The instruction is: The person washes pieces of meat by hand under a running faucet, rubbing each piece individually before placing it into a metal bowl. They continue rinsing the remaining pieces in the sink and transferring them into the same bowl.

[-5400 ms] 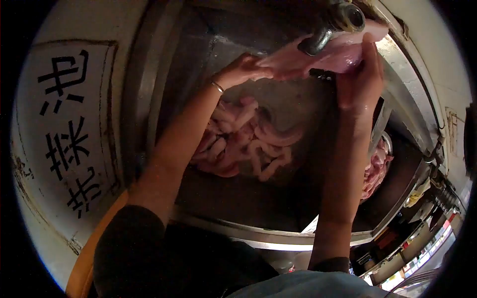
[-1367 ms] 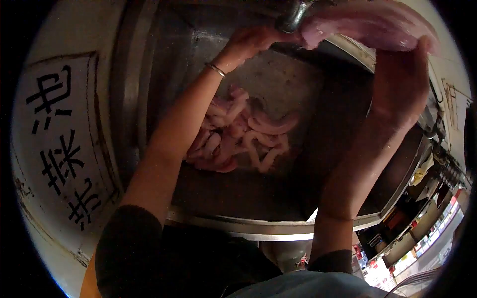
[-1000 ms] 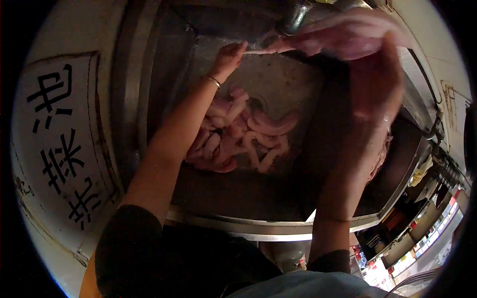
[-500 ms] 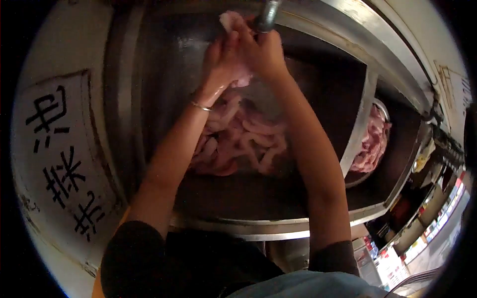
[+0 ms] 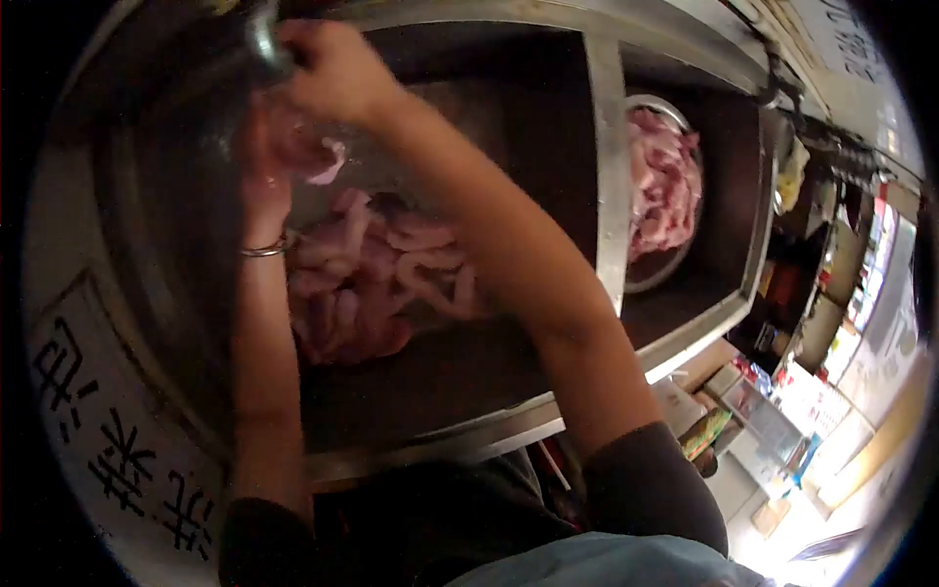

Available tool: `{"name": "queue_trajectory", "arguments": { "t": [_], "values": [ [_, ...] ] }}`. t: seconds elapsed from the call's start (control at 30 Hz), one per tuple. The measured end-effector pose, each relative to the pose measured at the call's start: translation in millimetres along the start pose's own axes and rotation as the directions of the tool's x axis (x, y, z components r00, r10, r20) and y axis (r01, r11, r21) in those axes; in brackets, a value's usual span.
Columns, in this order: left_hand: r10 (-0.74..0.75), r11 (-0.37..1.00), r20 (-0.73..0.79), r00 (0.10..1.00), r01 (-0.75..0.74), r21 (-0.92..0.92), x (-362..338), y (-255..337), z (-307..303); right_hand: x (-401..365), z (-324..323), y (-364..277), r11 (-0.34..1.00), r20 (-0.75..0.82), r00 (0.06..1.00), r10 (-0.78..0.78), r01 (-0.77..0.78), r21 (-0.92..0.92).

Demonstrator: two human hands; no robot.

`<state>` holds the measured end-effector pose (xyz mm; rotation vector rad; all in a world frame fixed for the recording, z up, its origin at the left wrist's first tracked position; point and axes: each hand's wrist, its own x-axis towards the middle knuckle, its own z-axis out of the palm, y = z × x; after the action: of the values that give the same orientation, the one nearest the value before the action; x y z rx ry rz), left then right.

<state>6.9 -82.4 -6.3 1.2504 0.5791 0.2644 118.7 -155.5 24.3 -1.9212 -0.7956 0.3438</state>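
Observation:
Under the metal tap (image 5: 264, 37), at the far left of the sink, my two hands are close together around a piece of raw meat (image 5: 321, 159). My left hand (image 5: 262, 161) is blurred but seems closed on the meat from the left; a bracelet (image 5: 264, 248) circles that wrist. My right hand (image 5: 333, 73) is curled over it from above, beside the tap, its fingertips partly hidden. Below them, a heap of pale pink raw meat pieces (image 5: 357, 269) lies on the sink floor.
A metal divider (image 5: 608, 176) separates this basin from a second one on the right. There a round metal bowl (image 5: 657, 100) holds more raw meat (image 5: 660, 186). The sink's front rim (image 5: 489, 430) runs before my body. Handwritten signs hang at the left.
My view has turned, so the sink and bowl sit further left. Both hands stay together near the tap, with the left hand now lower and the meat between them shifted.

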Motion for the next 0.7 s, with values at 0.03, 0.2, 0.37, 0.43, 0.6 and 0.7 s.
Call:
{"name": "queue_trajectory", "arguments": {
  "t": [0.03,0.2,0.37,0.43,0.6,0.7],
  "values": [
    [-0.053,0.995,-0.016,0.998,0.051,-0.09,0.9,5.3,3.4,1.9,6.9,-1.1,0.995,-0.091,0.996,-0.004,0.013,0.095],
    [-0.149,0.902,0.211,0.966,0.22,-0.37,20.6,-7.3,-24.3,-1.6,-2.3,-3.2,0.965,-0.154,0.986,-0.066,0.102,0.242],
    [-0.107,0.824,0.43,0.896,0.322,-0.467,36.8,-24.8,-46.9,-7.8,-7.8,-6.0,0.752,0.041,0.986,0.161,-0.149,0.642],
    [-0.139,0.782,0.406,0.903,0.351,-0.514,36.3,-23.8,-46.7,-9.8,-9.0,-3.8,0.676,0.147,0.961,0.236,-0.271,0.686],
    [-0.02,0.97,0.042,0.999,0.029,-0.242,27.5,-15.0,-23.1,-12.1,-19.0,-8.8,0.835,0.336,0.94,0.063,-0.234,0.498],
    [-0.243,0.881,-0.024,0.97,0.211,-0.423,28.5,-4.7,-22.3,-9.0,-10.9,-4.5,0.776,0.372,0.928,0.032,-0.258,0.576]
  ]
}}
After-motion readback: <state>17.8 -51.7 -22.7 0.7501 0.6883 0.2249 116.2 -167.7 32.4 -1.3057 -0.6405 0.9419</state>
